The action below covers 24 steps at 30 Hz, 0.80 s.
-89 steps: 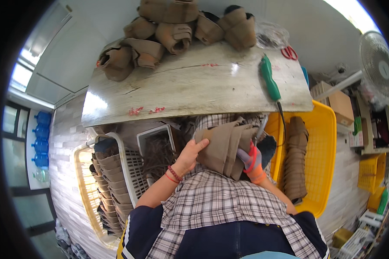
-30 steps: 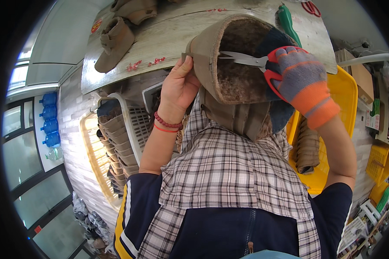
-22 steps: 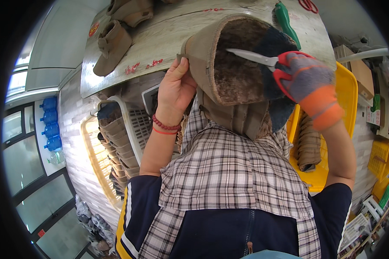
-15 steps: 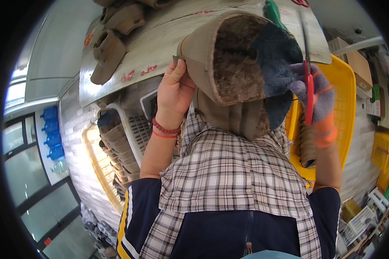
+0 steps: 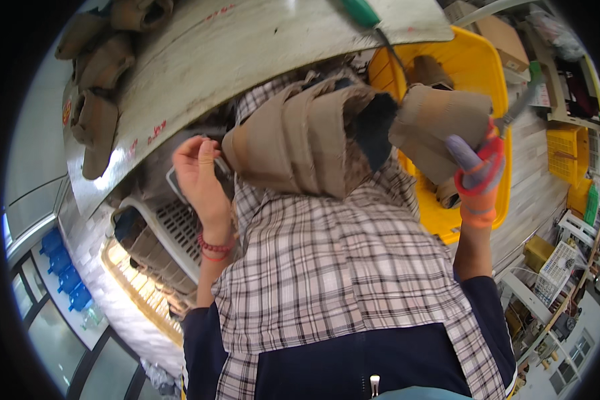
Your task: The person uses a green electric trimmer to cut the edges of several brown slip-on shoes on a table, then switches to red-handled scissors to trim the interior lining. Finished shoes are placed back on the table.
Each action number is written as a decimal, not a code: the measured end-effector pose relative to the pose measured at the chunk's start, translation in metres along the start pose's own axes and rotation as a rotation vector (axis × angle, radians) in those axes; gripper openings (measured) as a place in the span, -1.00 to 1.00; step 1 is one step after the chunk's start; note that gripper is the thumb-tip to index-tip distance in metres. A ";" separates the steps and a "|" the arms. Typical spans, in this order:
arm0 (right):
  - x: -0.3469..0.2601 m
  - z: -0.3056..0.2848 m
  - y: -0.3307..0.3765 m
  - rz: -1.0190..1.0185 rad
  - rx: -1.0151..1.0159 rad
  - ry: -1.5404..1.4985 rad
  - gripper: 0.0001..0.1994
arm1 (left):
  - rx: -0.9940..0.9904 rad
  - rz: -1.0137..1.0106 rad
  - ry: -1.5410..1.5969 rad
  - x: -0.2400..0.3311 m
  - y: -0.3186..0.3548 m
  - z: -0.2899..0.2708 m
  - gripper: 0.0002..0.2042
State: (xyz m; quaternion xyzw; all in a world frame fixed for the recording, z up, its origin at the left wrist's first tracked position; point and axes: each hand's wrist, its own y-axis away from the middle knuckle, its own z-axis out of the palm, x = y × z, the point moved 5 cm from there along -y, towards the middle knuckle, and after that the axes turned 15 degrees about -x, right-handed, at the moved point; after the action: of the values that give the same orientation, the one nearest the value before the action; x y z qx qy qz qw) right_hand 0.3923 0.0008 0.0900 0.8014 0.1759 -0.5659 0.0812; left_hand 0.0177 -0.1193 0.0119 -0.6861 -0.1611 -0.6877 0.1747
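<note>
My right hand point(image 5: 477, 170), in a purple and orange glove, is closed around the red handles of a pair of scissors point(image 5: 521, 105), whose blades are blurred. The same hand grips a brown boot upper point(image 5: 440, 120) over the yellow basket. On my lap lies a stack of fur-lined boot uppers point(image 5: 293, 143) on its side, nested together, dark blue lining showing at the open end. My bare left hand point(image 5: 200, 167) is just left of the stack, apart from it, thumb and fingers drawn together. Whether anything small is between them I cannot make out.
A yellow basket point(image 5: 503, 73) with more uppers stands at my right. On the worktable point(image 5: 260, 47) ahead are several uppers point(image 5: 103, 63) at the left and a green-handled tool point(image 5: 361, 12) near the right edge. A white basket point(image 5: 183, 230) stands at my left.
The boot upper held up in both hands has moved right and down over the yellow basket, now in my right hand alone. My left hand has let go and moved left. My view has shifted.
</note>
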 end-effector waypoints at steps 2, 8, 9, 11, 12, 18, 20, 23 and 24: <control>0.007 0.033 0.003 0.208 -0.113 0.024 -0.56 | -0.056 -0.233 0.089 -0.043 0.023 -0.014 -0.81; 0.015 0.099 -0.013 0.215 -0.375 -0.397 -0.58 | -0.422 -0.361 0.627 -0.035 0.010 0.021 -0.62; 0.013 0.106 -0.015 0.289 -0.387 -0.542 -0.58 | -0.434 -0.374 0.664 -0.037 0.006 0.016 -0.62; 0.006 0.121 -0.019 0.440 -0.407 -0.823 -0.57 | -0.466 -0.394 0.743 -0.042 -0.001 0.005 -0.61; 0.014 0.124 -0.025 0.407 -0.396 -0.698 -0.57 | -0.459 -0.425 0.773 -0.038 0.001 0.013 -0.60; 0.094 0.154 -0.018 0.159 -0.312 -0.483 -0.41 | -0.313 -0.471 0.611 -0.047 0.012 0.023 -0.79; 0.146 0.127 0.007 0.285 -0.202 -0.673 -0.68 | -0.240 -0.407 0.360 -0.033 0.001 -0.007 -0.78; 0.092 0.133 -0.003 0.115 -0.203 -0.555 -0.58 | 0.181 0.025 -0.239 0.011 -0.038 -0.101 -0.86; 0.071 0.133 -0.003 0.068 -0.216 -0.511 -0.54 | 0.394 0.070 -0.632 0.014 -0.050 -0.155 -0.84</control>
State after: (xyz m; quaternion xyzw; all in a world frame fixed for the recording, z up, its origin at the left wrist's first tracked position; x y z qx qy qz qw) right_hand 0.2959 -0.0269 -0.0227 0.6250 0.1819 -0.7245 0.2269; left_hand -0.1426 -0.1461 0.0254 -0.8229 -0.3126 -0.3912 0.2685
